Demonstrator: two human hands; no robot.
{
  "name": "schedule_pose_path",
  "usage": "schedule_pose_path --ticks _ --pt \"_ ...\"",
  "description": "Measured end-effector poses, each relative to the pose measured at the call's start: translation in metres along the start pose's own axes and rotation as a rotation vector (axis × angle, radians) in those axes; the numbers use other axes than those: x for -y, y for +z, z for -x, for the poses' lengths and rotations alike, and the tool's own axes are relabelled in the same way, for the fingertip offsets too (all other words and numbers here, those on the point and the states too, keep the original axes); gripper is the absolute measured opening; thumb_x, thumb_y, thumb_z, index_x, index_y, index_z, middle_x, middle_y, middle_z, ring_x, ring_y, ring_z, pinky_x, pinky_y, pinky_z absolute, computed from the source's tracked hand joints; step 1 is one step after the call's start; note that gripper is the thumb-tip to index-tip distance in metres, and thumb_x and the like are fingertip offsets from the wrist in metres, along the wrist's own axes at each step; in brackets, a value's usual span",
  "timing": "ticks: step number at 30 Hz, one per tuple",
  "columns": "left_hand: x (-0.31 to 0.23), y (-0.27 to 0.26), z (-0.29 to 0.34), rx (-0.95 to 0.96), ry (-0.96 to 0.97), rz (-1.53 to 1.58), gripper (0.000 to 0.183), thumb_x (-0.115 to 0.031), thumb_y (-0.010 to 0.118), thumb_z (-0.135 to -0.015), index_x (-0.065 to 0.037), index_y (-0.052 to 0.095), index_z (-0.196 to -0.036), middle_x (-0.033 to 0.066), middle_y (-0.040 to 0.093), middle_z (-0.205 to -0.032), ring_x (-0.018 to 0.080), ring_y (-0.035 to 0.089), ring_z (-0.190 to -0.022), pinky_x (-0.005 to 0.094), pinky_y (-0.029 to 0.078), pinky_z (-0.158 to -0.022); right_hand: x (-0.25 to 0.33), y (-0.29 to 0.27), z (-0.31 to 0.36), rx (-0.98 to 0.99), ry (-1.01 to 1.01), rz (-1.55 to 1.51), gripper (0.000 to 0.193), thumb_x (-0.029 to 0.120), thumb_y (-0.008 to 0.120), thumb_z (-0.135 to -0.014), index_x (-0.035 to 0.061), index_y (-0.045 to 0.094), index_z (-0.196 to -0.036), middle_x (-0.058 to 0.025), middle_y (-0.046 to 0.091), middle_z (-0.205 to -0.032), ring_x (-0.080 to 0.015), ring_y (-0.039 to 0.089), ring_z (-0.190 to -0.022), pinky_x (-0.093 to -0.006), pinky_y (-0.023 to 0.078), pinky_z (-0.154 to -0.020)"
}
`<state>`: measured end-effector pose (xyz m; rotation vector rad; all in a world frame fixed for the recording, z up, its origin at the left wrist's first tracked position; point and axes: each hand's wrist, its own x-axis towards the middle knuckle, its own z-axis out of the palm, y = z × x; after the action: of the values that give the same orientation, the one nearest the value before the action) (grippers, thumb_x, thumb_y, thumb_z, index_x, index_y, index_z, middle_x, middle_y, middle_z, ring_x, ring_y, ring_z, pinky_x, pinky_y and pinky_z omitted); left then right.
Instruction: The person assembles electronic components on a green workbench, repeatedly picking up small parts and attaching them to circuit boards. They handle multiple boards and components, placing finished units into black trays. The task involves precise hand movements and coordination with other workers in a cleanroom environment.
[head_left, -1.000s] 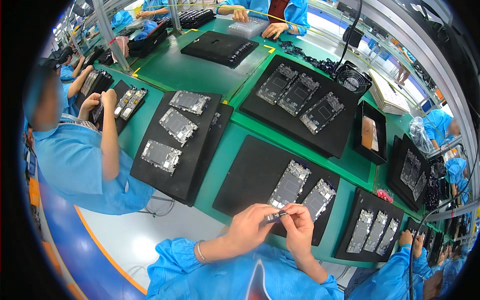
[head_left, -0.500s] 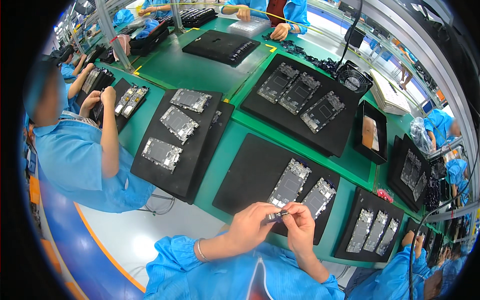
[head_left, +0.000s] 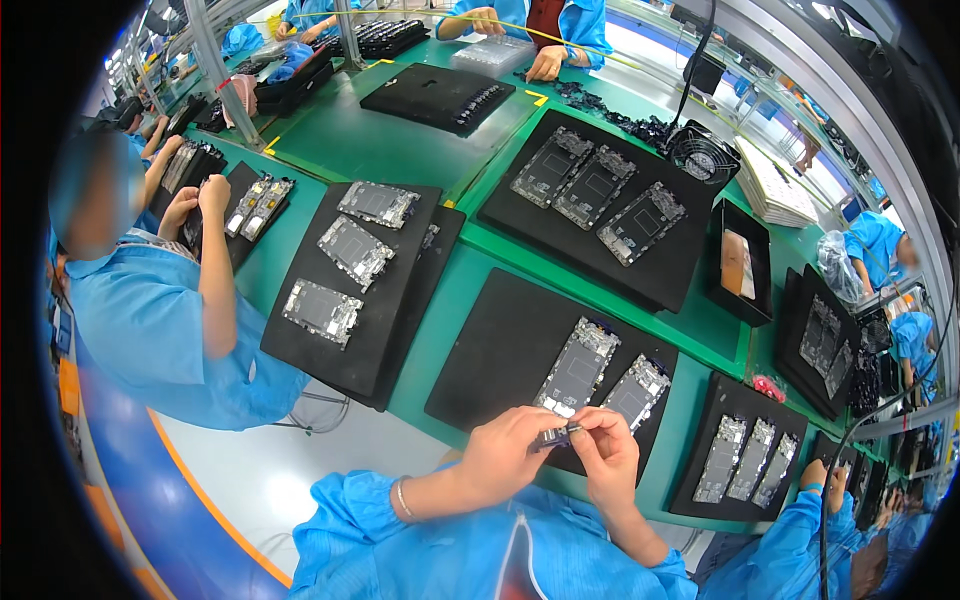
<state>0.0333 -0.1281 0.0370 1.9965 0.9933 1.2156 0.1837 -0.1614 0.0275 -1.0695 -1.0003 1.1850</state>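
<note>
My left hand is closed around a small circuit board, tilted so that mostly its edge shows. The thumb and finger of my right hand pinch the board's right end; a small dark part there is too tiny to make out. Both hands are in front of my body, over the near edge of a black foam mat. Just beyond them on this mat lie a larger grey circuit board and, to its right, a second board, partly behind my right hand.
Farther back, a stacked black mat bears three boards, beside a black box and a small fan. More boards lie on a mat at left and one at right. A co-worker sits close at left.
My hands stay together around the board, with only a slight shift of the right hand and fingers. Across the table, a co-worker's hands have moved a little.
</note>
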Motion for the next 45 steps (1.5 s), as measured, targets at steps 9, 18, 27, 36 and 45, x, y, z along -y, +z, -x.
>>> schedule_pose_path --ticks 9,18,27,36,45 --pt "-0.001 -0.002 0.003 0.003 0.023 -0.012 0.035 0.002 0.071 -0.067 -0.005 0.058 -0.099 0.0098 0.064 -0.09 0.0268 0.063 -0.081 0.0338 0.052 -0.065 0.02 -0.003 0.003 0.031 -0.078 0.377 0.017 -0.003 0.064 -0.081 0.0005 0.059 -0.096 -0.0116 0.064 -0.097 -0.0189 0.064 -0.088 -0.0296 0.052 -0.076" --pt "-0.003 -0.004 0.002 0.025 0.04 -0.01 0.036 0.005 0.071 -0.064 -0.003 0.059 -0.097 0.0109 0.064 -0.088 0.0267 0.063 -0.079 0.0334 0.053 -0.065 0.023 -0.016 -0.002 0.177 -0.132 0.551 0.016 -0.011 0.059 -0.082 -0.0058 0.054 -0.096 -0.0137 0.06 -0.098 -0.0182 0.063 -0.09 -0.0279 0.054 -0.082" --pt "0.001 -0.004 0.002 0.034 0.042 0.009 0.034 0.001 0.071 -0.068 -0.006 0.059 -0.098 0.009 0.064 -0.089 0.0261 0.063 -0.079 0.0332 0.052 -0.063 0.025 -0.016 -0.006 0.145 -0.05 0.452 0.017 0.001 0.068 -0.078 0.0028 0.06 -0.092 -0.0103 0.065 -0.091 -0.0212 0.066 -0.085 -0.0301 0.054 -0.074" --pt "0.001 -0.006 0.002 0.086 0.074 0.017 0.033 0.002 0.072 -0.067 -0.005 0.059 -0.096 0.009 0.065 -0.089 0.0254 0.064 -0.078 0.0326 0.053 -0.063 0.044 -0.02 -0.014 0.282 -0.006 0.533 0.016 0.0 0.069 -0.077 0.0019 0.059 -0.09 -0.0116 0.065 -0.093 -0.021 0.066 -0.086 -0.0305 0.054 -0.075" --pt "0.003 -0.004 0.003 0.079 0.076 0.03 0.033 0.002 0.072 -0.065 -0.003 0.06 -0.095 0.0097 0.065 -0.089 0.0257 0.064 -0.078 0.0326 0.053 -0.064 0.042 -0.024 -0.013 0.31 -0.021 0.482 0.013 -0.007 0.065 -0.079 -0.0019 0.057 -0.088 -0.0127 0.063 -0.093 -0.0166 0.063 -0.086 -0.0277 0.054 -0.075"
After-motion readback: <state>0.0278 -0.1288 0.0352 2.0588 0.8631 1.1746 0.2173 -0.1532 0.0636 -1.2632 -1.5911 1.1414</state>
